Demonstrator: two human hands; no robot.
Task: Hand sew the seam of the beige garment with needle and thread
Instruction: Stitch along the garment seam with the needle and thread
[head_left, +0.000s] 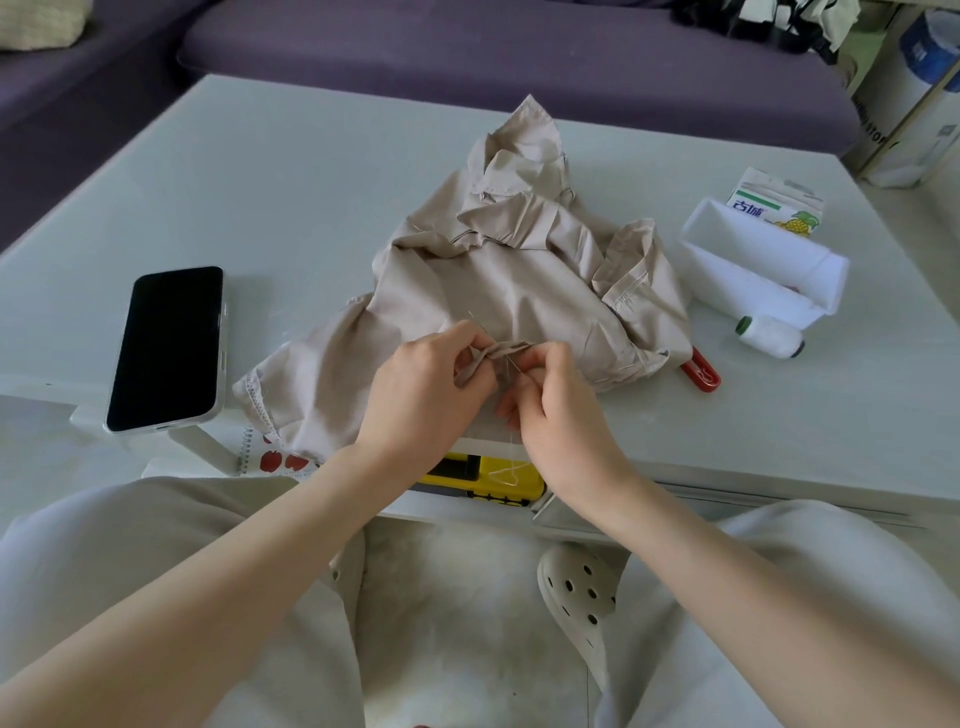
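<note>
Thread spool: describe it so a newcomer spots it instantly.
On the pale table, look right of the beige garment. Just in front of the white box lies the thread spool: the only white cylinder, on its side, with a green end cap.

It was a home living room. A purple sofa (467, 57) stood behind a low white table (260, 182). A phone (169, 348) lay there.

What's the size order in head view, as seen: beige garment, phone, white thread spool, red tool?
1. beige garment
2. phone
3. white thread spool
4. red tool; partly hidden under the garment, so unsure
</note>
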